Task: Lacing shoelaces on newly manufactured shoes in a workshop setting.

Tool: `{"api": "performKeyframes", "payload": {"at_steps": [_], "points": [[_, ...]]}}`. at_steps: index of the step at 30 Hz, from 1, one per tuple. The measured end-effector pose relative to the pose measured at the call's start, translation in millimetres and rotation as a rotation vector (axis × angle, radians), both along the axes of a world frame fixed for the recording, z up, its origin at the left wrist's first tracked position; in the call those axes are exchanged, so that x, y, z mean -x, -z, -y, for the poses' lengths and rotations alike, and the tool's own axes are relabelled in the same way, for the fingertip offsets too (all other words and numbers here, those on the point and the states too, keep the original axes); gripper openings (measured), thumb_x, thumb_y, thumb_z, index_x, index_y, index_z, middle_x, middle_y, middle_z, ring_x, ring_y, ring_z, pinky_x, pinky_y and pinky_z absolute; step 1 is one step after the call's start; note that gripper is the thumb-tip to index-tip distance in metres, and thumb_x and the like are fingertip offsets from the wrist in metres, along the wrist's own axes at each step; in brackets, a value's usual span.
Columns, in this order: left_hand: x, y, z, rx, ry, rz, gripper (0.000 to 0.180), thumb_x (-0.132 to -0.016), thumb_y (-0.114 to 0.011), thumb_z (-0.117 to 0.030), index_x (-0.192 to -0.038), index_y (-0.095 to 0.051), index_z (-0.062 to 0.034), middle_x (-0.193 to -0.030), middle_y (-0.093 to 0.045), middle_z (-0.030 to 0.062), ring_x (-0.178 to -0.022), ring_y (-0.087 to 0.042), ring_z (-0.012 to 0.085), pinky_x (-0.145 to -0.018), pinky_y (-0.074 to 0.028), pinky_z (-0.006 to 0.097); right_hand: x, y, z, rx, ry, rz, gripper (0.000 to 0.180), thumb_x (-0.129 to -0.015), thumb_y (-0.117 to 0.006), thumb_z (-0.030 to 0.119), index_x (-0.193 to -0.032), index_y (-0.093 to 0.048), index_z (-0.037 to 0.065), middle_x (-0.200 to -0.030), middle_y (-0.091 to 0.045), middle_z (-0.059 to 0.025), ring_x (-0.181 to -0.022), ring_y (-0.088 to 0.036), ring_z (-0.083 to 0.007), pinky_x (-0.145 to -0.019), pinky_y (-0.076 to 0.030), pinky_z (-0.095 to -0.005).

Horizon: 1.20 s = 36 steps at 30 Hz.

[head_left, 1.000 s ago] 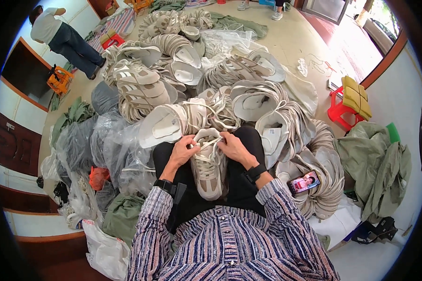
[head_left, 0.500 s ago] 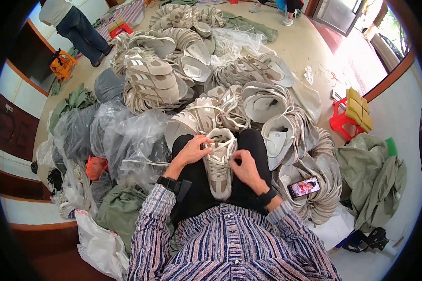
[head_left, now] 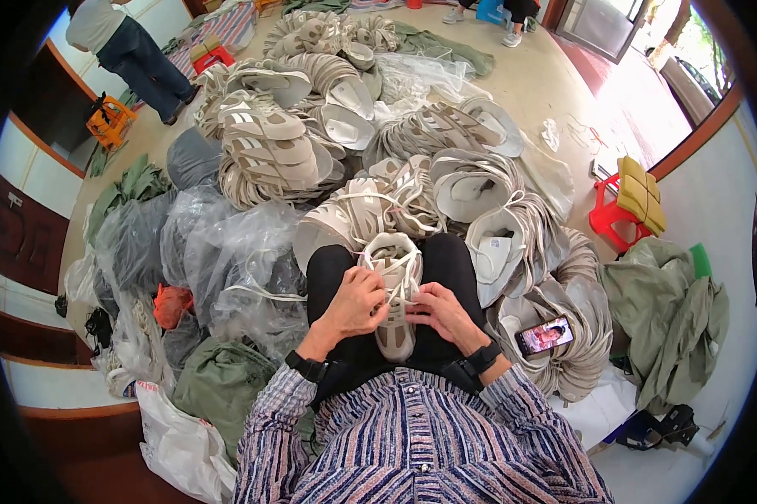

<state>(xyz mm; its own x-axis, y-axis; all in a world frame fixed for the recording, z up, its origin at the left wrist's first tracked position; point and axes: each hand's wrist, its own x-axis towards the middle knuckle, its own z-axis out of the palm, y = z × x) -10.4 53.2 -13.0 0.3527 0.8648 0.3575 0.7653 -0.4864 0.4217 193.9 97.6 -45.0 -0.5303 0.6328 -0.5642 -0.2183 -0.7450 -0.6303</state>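
A beige and white shoe upper (head_left: 394,343) rests on my lap between my knees, its toe toward me and its opening away. White shoelace (head_left: 394,286) runs across its front. My left hand (head_left: 355,304) is closed at the left side of the lacing, fingers curled together. From the right, my right hand (head_left: 447,312) pinches at the lace, thumb and fingertips close together. The fingertips of both hands partly cover the middle of the lacing.
Stacked shoe uppers (head_left: 269,147) lie ahead and to the right. A lit phone (head_left: 546,335) rests on one stack. Clear plastic bags (head_left: 227,244) and green cloth (head_left: 219,382) are at left. A red stool (head_left: 618,214) stands right; a person (head_left: 135,55) stands far left.
My left hand has come down and inward from the upper left of the shoe to the middle lacing. My right hand has moved slightly lower, its fingers now over the lacing.
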Motion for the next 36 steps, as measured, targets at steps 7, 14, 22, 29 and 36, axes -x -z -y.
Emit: {"api": "performKeyframes", "payload": {"at_steps": [7, 14, 22, 29, 36], "points": [[-3.7, -0.1, 19.9, 0.033, -0.023, 0.020, 0.008, -0.074, -0.061, -0.012, -0.070, -0.056, -0.0064, -0.072, -0.050, 0.0063, -0.076, -0.051, 0.0240, -0.075, -0.036, 0.036, 10.4, -19.7, 17.5, -0.063, -0.630, -0.019, 0.024, -0.093, -0.050, 0.023, -0.102, -0.053, 0.000, -0.088, -0.062, -0.0089, -0.069, -0.061, -0.0134, -0.056, -0.052, -0.0247], [-21.3, -2.6, 28.6, 0.164, -0.011, 0.032, 0.006, -0.076, -0.059, -0.013, -0.076, -0.057, -0.0078, -0.075, -0.052, 0.0057, -0.077, -0.051, 0.0230, -0.071, -0.035, 0.036, -21.2, -146.2, -2.9, -0.418, -0.401, -0.269, 0.035, -0.093, -0.050, 0.026, -0.116, -0.049, -0.002, -0.097, -0.063, -0.0138, -0.081, -0.064, -0.0143, -0.051, -0.052, -0.0230], [-14.9, -4.5, 36.0, 0.123, -0.098, -0.136, 0.010, -0.077, -0.062, -0.014, -0.086, -0.062, -0.0112, -0.081, -0.058, 0.0054, -0.080, -0.054, 0.0218, -0.078, -0.034, 0.034, -4.1, -23.0, -31.1, -0.685, -0.196, 0.524, 0.023, -0.084, -0.061, 0.017, -0.094, -0.057, -0.003, -0.074, -0.060, -0.0097, -0.057, -0.058, -0.0139, -0.046, -0.050, -0.0250], [-51.4, -9.1, 52.9, 0.372, -0.208, 0.305, 0.018, -0.082, -0.056, -0.014, -0.092, -0.058, 0.0004, -0.085, -0.059, 0.0184, -0.083, -0.056, 0.0362, -0.075, -0.045, 0.043, 9.1, 10.6, -27.0, -0.932, -0.282, 0.677, 0.025, -0.088, -0.058, 0.023, -0.084, -0.054, -0.001, -0.061, -0.055, -0.0109, -0.049, -0.053, -0.0144, -0.042, -0.042, -0.0301], [-33.7, -16.2, 23.4, 0.150, -0.474, 0.132, 0.014, -0.079, -0.059, -0.017, -0.088, -0.063, -0.0066, -0.083, -0.061, 0.0095, -0.080, -0.055, 0.0278, -0.070, -0.040, 0.041, 5.2, -13.3, 22.7, -1.281, -0.361, 0.547, 0.017, -0.085, -0.055, 0.019, -0.080, -0.052, 0.002, -0.073, -0.055, -0.0186, -0.072, -0.056, -0.0379, -0.062, -0.046, -0.0442]]}}
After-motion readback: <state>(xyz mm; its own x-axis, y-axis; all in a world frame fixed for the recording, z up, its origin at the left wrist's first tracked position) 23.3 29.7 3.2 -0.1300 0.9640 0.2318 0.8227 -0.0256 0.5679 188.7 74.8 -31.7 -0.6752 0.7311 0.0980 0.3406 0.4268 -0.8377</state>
